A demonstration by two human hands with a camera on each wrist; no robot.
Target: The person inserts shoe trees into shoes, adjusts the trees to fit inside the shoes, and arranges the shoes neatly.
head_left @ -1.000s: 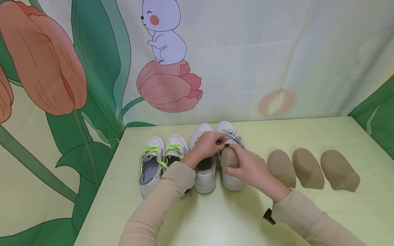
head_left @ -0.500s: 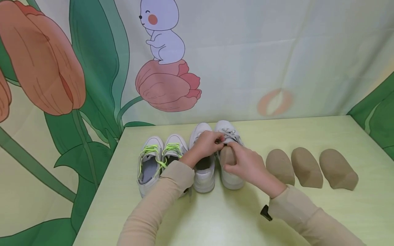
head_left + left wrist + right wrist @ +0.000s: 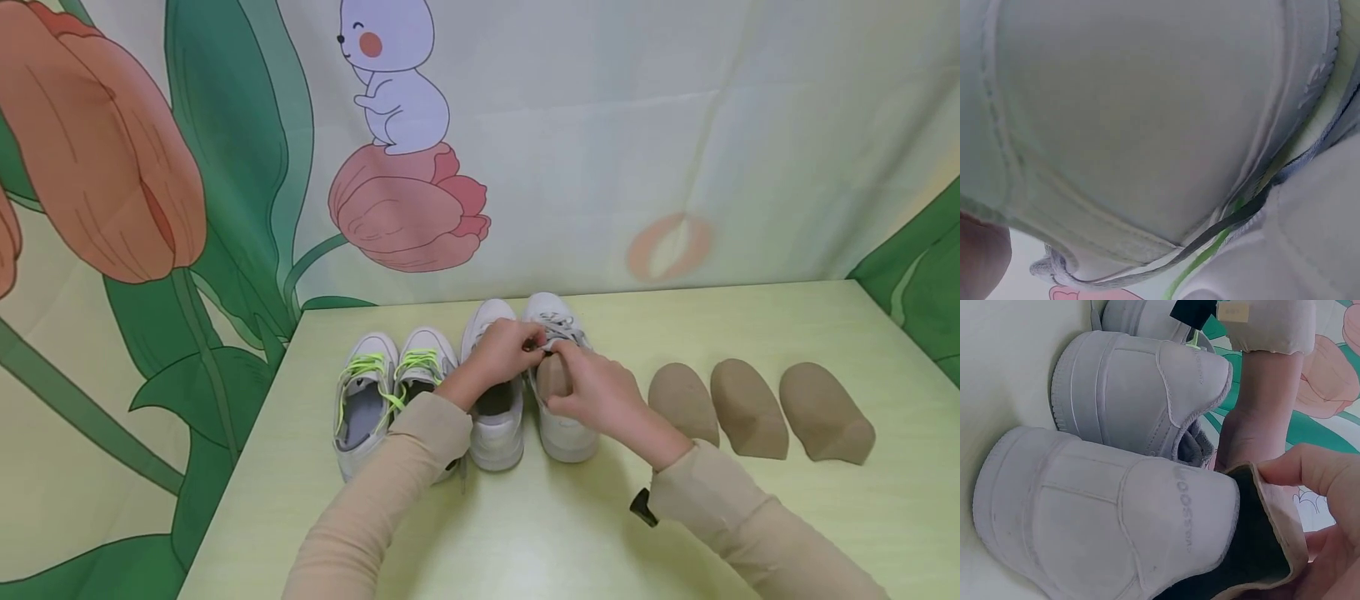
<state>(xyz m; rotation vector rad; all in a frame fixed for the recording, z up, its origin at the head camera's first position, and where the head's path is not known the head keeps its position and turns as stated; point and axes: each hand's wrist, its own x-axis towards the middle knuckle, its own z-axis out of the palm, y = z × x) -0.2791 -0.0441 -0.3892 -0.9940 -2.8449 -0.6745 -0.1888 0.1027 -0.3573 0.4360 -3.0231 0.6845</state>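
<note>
A white sneaker (image 3: 568, 435) with grey laces stands heel toward me, last on the right in the row of shoes. My left hand (image 3: 501, 354) reaches over the neighbouring sneaker (image 3: 497, 433) and pinches the tongue at this shoe's opening. A brown moulded shoe insert (image 3: 553, 377) tilts into the opening, and my right hand (image 3: 606, 392) grips it with thumb and fingers. In the right wrist view, the insert's dark inner side (image 3: 1260, 531) shows above the heel collar, while its front end is hidden inside the shoe.
To the left stands a pair of smaller white sneakers (image 3: 367, 454) with bright green laces. Several brown inserts (image 3: 750, 412) lie in a row on the table (image 3: 517, 542) at the right. A printed cloth backdrop (image 3: 555, 167) rises behind the table's far edge.
My right hand and forearm have shifted slightly left and inward with the insert, which shows a little less above the shoe opening. The left hand stays at the tongue.
</note>
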